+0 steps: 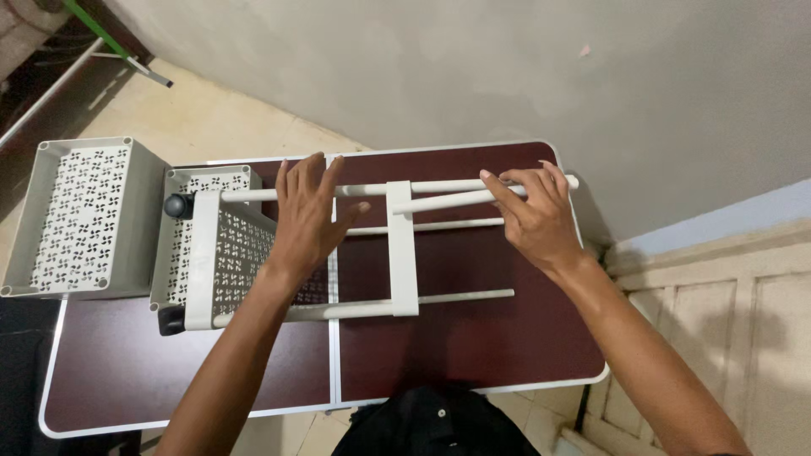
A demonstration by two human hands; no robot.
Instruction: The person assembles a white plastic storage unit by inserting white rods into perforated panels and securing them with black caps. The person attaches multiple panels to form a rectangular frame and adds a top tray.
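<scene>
The rack [253, 253], a white frame with perforated baskets and black casters, is lying on its side on the dark red table [473, 338]. The left hand [308, 215] is lying on the top pole [363, 191], fingers spread wide and flat. The right hand [536, 215] is pinching a loose pole [443, 201] with narrowed fingertips. 1 separate basket [80, 215] is sitting just beside the table's left end.

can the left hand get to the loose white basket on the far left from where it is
Probably yes: the left hand rests on the lying cart frame, and the separate white basket sits open just beyond it, with nothing between them.
</scene>
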